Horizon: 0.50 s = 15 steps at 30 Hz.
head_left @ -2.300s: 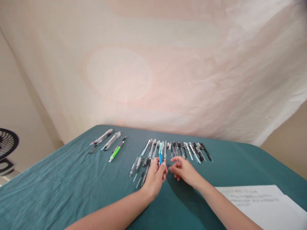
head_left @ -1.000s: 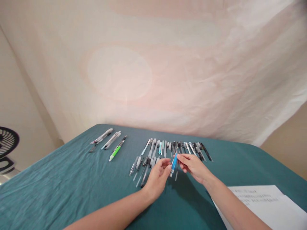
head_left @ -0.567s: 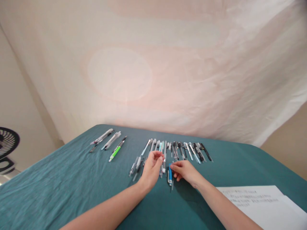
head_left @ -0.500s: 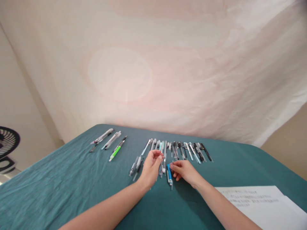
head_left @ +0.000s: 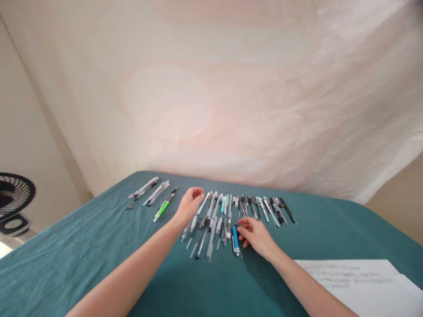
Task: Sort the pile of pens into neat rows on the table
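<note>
"So, what's the L hand (head_left: 191,203) up to, from your end?"

"I've got it beside the left end of the back row of pens (head_left: 230,206), fingers loosely curled, thumb apart, nothing visible in it."

"OK, & the R hand (head_left: 257,237)?"

"Fingers half bent, thumb & index tips right by the top end of the blue pen (head_left: 235,242). Remotely I can't tell if they're pinching it or just next to it."

"Where's that pen, exactly?"

"Approx. mid desk (head_left: 185,286), at the right end of the front row (head_left: 212,241), lying w/ its lower end toward the near edge."

"Anything else nearby?"

"Green pen (head_left: 161,211) left of the L hand; two pen bundles (head_left: 158,193) past it, nr the far left corner. Paper sheets (head_left: 350,281) w/ blurred writing toward the near right corner, R forearm (head_left: 297,273) crossing them. Fan (head_left: 15,193) off the left edge."
</note>
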Each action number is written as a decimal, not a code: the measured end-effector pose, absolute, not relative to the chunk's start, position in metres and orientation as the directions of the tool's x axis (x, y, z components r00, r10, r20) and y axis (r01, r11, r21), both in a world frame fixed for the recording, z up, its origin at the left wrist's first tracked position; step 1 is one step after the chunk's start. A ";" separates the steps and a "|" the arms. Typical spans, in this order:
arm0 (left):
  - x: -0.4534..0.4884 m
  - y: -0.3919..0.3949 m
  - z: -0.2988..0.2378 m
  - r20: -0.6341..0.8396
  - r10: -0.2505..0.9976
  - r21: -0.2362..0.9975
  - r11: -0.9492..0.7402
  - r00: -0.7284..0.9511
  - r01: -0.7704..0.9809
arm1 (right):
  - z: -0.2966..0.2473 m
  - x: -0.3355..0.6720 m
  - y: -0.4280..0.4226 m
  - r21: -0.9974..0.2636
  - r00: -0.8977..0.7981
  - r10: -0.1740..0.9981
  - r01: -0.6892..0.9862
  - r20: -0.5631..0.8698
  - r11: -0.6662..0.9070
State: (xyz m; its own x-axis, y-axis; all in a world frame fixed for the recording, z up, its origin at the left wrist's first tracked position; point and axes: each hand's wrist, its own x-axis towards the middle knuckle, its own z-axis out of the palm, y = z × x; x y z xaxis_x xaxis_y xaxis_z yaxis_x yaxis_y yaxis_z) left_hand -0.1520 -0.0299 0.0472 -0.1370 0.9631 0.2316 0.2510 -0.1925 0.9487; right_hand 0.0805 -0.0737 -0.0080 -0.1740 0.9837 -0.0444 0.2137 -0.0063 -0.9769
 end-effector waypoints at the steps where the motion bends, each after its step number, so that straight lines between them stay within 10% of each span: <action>1: -0.164 -0.023 0.045 0.263 0.955 0.901 -0.195 -0.133 0.387 | -0.008 0.080 -0.074 -0.974 -0.174 0.984 0.226 -0.038 0.003; 8: -0.243 -0.003 0.029 0.363 0.915 0.300 0.063 -0.175 0.952 | -0.002 0.079 -0.079 -0.953 -0.168 0.985 0.304 -0.032 0.021; 15: -0.284 -0.002 0.017 0.432 0.847 0.160 0.266 -0.310 0.951 | 0.001 0.078 -0.082 -0.941 -0.114 0.993 0.336 -0.012 0.027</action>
